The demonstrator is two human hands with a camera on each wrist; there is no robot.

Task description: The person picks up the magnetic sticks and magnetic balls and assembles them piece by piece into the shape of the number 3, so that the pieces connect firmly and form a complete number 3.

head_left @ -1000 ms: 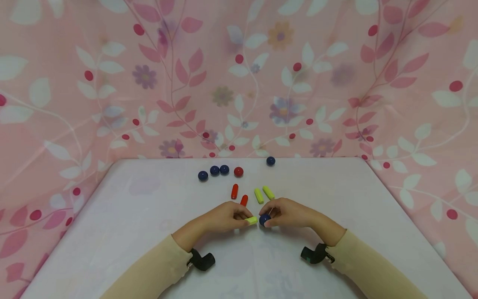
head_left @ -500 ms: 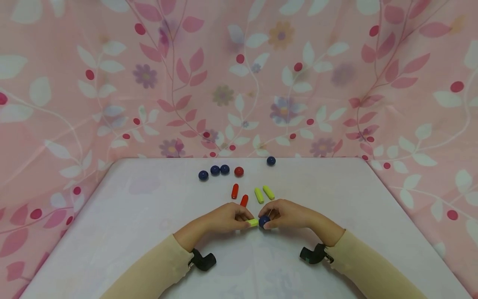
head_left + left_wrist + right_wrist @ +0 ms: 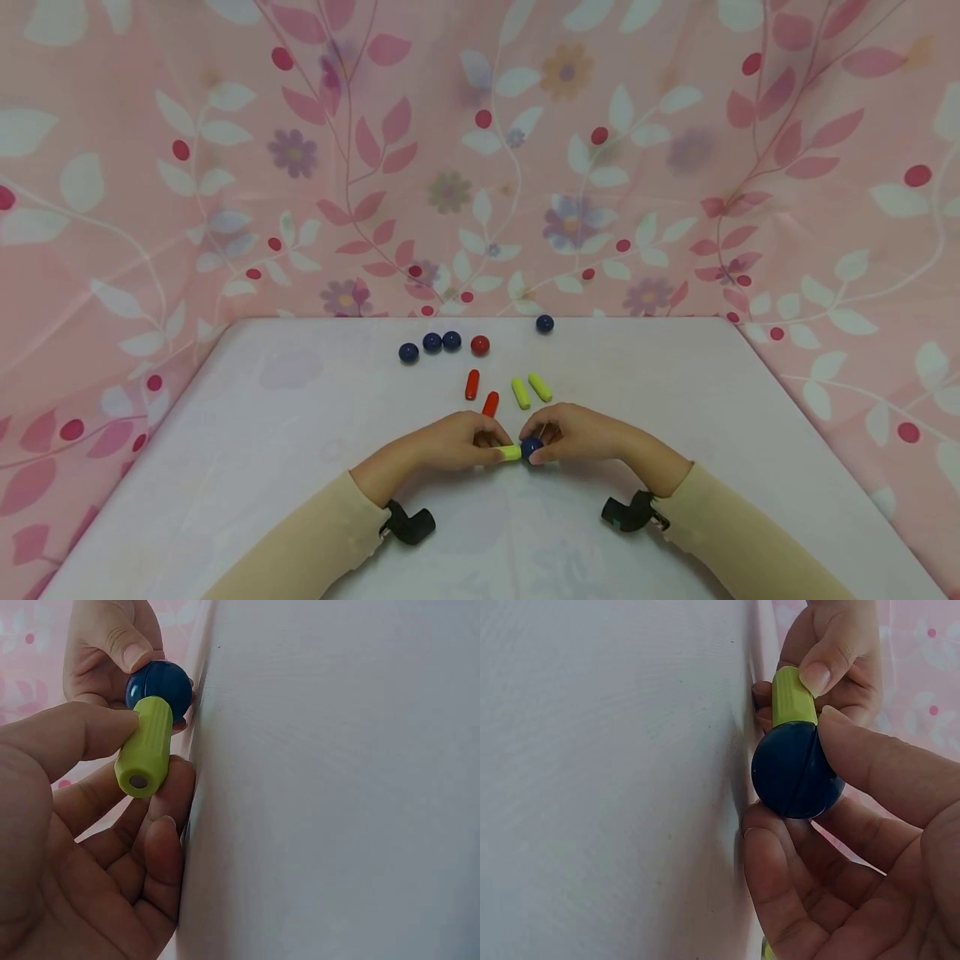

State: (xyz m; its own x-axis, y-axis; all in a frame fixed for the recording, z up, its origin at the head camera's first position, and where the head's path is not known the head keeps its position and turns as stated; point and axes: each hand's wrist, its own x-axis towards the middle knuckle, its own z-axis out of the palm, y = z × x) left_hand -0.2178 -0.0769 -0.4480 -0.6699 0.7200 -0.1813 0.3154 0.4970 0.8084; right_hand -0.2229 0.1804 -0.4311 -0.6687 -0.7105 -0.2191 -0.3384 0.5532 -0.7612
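In the head view my left hand (image 3: 461,440) pinches a yellow-green rod (image 3: 509,452) between thumb and fingers. My right hand (image 3: 579,433) holds a dark blue ball (image 3: 532,450) the same way. Rod and ball meet end to end, as both wrist views show. A round grey spot, metallic in look, sits in the free end of the rod (image 3: 144,754) in the left wrist view. A thin seam runs round the ball (image 3: 795,771) in the right wrist view. Just beyond my left fingers lies a red rod (image 3: 491,404), partly hidden by them.
Two more yellow-green rods (image 3: 521,392) lie beyond my right hand. Another red rod (image 3: 472,384) is left of them. Farther back are several blue balls (image 3: 432,342) and a red ball (image 3: 480,345); one blue ball (image 3: 544,323) sits near the table's (image 3: 315,450) back edge.
The rod in my left hand and the ball in my right hand were slightly apart; now they touch. Both hands have shifted a little toward me. The other pieces have stayed put.
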